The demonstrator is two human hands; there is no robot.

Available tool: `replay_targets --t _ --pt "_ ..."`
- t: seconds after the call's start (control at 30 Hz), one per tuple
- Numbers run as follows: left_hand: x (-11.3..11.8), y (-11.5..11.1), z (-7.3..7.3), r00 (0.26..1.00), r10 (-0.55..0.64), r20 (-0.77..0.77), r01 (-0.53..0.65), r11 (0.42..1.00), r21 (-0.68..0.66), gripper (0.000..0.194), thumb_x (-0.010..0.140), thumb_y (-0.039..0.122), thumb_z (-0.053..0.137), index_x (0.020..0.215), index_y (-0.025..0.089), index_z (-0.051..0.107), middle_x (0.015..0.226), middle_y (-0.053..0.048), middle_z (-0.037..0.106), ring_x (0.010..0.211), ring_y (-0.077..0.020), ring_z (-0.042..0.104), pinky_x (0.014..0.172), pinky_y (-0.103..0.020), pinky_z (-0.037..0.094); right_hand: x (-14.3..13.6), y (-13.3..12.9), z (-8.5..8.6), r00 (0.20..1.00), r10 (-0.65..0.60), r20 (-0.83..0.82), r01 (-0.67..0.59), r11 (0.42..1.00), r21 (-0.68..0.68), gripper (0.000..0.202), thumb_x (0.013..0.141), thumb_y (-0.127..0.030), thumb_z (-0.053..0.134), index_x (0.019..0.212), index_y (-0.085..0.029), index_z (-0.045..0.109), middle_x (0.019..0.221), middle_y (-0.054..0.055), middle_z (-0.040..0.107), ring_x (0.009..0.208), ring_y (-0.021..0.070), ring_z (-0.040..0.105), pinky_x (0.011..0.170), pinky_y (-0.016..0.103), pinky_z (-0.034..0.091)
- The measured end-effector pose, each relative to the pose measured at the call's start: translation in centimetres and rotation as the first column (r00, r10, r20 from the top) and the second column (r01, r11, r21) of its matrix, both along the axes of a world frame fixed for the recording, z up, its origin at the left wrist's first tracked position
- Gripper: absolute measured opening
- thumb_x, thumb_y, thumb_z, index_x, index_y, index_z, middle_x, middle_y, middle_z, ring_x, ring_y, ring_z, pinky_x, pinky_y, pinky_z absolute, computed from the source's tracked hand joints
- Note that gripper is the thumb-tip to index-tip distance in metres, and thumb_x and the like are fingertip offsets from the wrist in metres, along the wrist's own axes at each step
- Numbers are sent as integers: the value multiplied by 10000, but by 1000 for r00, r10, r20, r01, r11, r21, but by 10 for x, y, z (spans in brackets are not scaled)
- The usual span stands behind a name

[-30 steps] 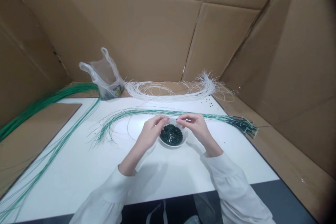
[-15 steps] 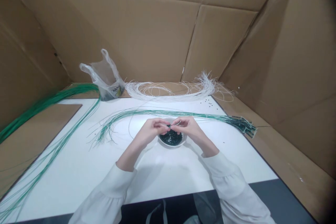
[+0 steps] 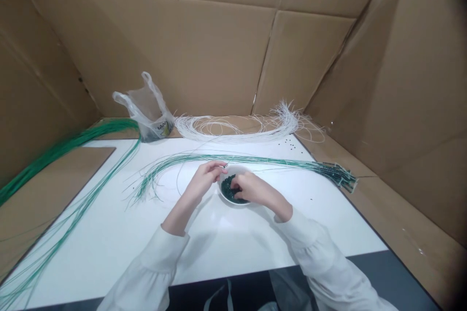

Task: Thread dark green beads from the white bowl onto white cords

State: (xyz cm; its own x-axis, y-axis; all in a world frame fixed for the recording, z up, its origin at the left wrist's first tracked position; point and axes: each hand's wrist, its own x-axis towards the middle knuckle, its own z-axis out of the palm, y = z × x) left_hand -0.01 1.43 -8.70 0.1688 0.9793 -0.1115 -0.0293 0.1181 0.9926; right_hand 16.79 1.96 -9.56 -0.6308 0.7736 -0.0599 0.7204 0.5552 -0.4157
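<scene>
My left hand is closed in a pinch at the bowl's left rim, with the tip of a thin pale strand between its fingertips. My right hand reaches into a white bowl, its fingers curled down among small dark green beads. Whatever those fingertips grip is hidden. Just behind both hands, a bundle of green strands stretches across the white table, its right end thick with dark green beads.
A coil of white strands lies along the back, beside a plastic bag. More green strands trail down the left side. Several loose dark beads dot the back right. Cardboard walls enclose the table.
My right hand has let go of the strand by my left fingers and dropped into the beads. My left hand has shifted slightly left and up, still pinching.
</scene>
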Motion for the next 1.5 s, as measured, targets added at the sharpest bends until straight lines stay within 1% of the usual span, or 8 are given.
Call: replay_targets --t 0.33,0.4,0.5,0.6,0.7,0.83,1.17,1.5 --pt "5 -4 7 993 -36 -109 48 994 101 192 668 324 606 719 139 617 668 -6 603 523 -78 438 489 -199 286 -4 -5 1 990 -90 105 80 992 100 173 641 -89 505 634 -176 654 634 38 655 572 152 550 514 229 337" --pt "5 -5 8 993 -42 -108 52 994 95 185 673 318 607 721 140 618 658 -6 601 522 -79 440 487 -199 286 -2 -7 5 995 -88 54 82 992 91 164 630 -84 511 619 -173 648 615 32 648 562 146 552 515 224 348" --pt "6 -7 9 993 -36 -116 46 995 89 177 679 311 607 737 144 621 635 -2 599 534 -87 456 496 -199 299 5 -10 10 979 -113 -169 115 993 1 148 636 -83 516 643 -159 643 595 16 639 552 125 569 554 211 400" --pt "7 -9 10 989 -30 -144 48 992 118 190 699 327 593 742 145 630 624 -4 601 560 -99 482 523 -202 327 15 -9 14 858 -230 -460 182 972 -148 94 661 -139 549 688 -138 639 631 24 649 590 131 603 599 220 456" --pt "7 -11 10 987 -31 -160 59 983 174 208 710 341 584 736 142 638 634 -12 606 613 -119 519 584 -212 366 21 -8 16 642 -345 -684 206 938 -280 119 635 -225 638 715 -138 634 703 36 663 648 147 620 648 256 488" --pt "8 -14 11 981 0 -193 56 957 284 226 726 355 567 728 142 643 673 -26 619 666 -139 537 639 -227 386 21 -10 19 426 -439 -791 173 898 -405 183 576 -269 709 702 -146 659 680 28 664 610 138 611 618 268 499" --pt "14 -26 24 988 -17 -154 64 949 307 215 726 345 579 728 140 644 695 -35 631 632 -133 530 593 -225 383 16 -12 16 215 -470 -856 43 880 -473 110 579 -217 717 685 -194 701 608 1 651 513 99 545 525 243 461" --pt "14 -28 22 978 -6 -209 73 947 314 234 727 360 573 749 141 655 666 -24 613 547 -104 455 513 -217 322 15 -15 22 143 -512 -847 -9 855 -519 123 575 -212 697 697 -197 697 649 -10 629 454 66 492 455 222 406"
